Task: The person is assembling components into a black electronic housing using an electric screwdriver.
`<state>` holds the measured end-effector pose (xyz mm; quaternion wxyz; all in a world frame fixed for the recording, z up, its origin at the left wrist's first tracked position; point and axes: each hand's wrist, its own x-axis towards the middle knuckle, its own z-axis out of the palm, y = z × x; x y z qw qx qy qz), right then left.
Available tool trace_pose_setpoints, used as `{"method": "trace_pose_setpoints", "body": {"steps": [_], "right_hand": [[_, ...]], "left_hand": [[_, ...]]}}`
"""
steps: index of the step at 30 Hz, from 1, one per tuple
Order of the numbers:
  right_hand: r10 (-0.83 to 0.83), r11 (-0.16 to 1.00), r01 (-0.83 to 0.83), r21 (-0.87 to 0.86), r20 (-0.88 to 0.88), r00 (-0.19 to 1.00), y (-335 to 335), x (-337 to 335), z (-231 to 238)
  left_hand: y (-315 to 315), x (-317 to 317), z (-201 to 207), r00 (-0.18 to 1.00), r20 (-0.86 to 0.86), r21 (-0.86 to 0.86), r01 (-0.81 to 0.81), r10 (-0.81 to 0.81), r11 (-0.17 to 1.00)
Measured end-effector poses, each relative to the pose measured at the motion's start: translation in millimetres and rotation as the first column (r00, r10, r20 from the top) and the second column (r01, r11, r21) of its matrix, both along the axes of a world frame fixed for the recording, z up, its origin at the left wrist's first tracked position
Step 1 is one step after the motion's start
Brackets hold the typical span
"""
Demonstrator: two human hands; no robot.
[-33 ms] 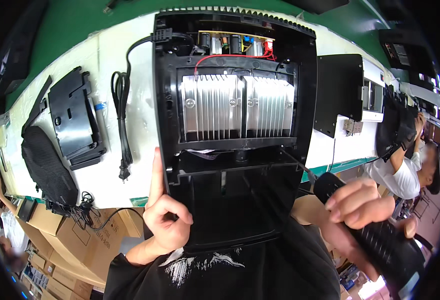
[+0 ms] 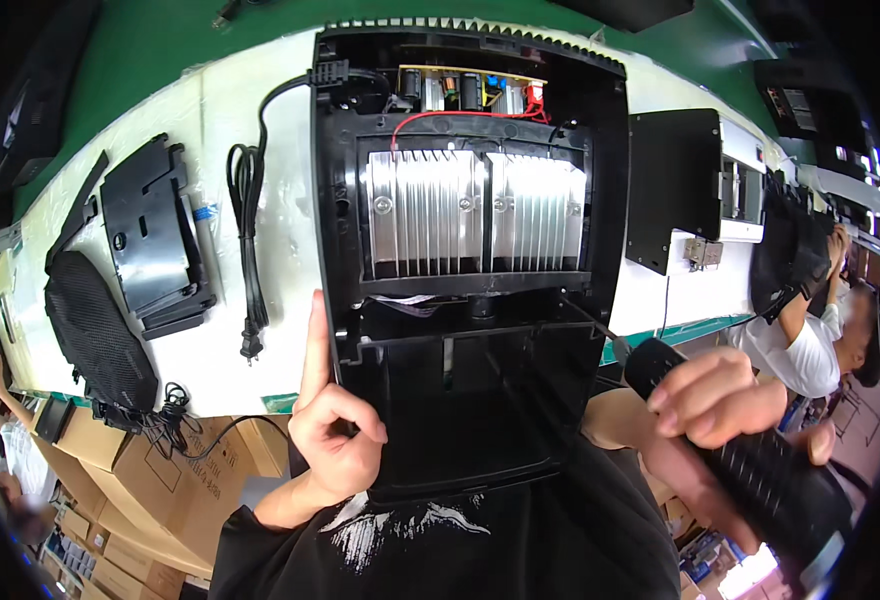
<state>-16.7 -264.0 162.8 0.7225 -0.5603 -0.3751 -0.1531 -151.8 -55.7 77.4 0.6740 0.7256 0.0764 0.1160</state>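
Note:
A deep black housing [image 2: 615,200] stands before me with its inside showing: two silver finned heat sinks [image 2: 427,215], a circuit board [image 2: 472,90] and a red wire [image 2: 430,117]. My left hand [image 2: 335,440] steadies its near left side, index finger stretched along the outer wall, thumb and other fingers curled at the edge. In my right hand [image 2: 715,400] is a black electric screwdriver [image 2: 760,490], held at a slant. Its thin shaft reaches up-left to the housing's right part, below the heat sinks. The very tip is too small to make out.
To the left lie a bundled power cord [image 2: 247,240], black plates [image 2: 150,240] and a dark mesh-textured piece [image 2: 100,325]. A black panel [image 2: 675,170] stands right of the housing. Cardboard boxes [image 2: 175,480] sit at lower left. Another person [image 2: 800,345] is at the far right.
Almost nothing differs. The view has shifted very slightly; both hands and the screwdriver keep their places.

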Motion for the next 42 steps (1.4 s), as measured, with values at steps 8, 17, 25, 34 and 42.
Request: {"method": "trace_pose_setpoints", "body": {"steps": [8,17,25,34,42], "right_hand": [[-0.043,0.999,0.045,0.026,-0.059,0.997,-37,-29,52],[-0.638,0.769,0.615,0.174,0.261,0.724,-157,-28,62],[-0.788,0.603,0.772,0.199,0.001,0.615,-159,15,17],[-0.689,0.709,0.706,-0.015,-0.232,0.687,-160,75,42],[-0.747,0.651,0.698,-0.298,-0.084,0.66,-117,123,50]], "left_hand": [[-3,1,1,0.999,-0.019,-0.058,-0.042,0.041,0.997],[-8,4,3,0.997,0.031,-0.092,-0.066,0.069,0.994],[-8,2,4,0.993,-0.013,-0.084,-0.119,0.118,0.989],[-12,6,5,0.994,-0.052,-0.055,-0.103,0.101,0.993],[-4,0,-1,0.998,0.001,-0.202,-0.054,0.055,0.978]]}}
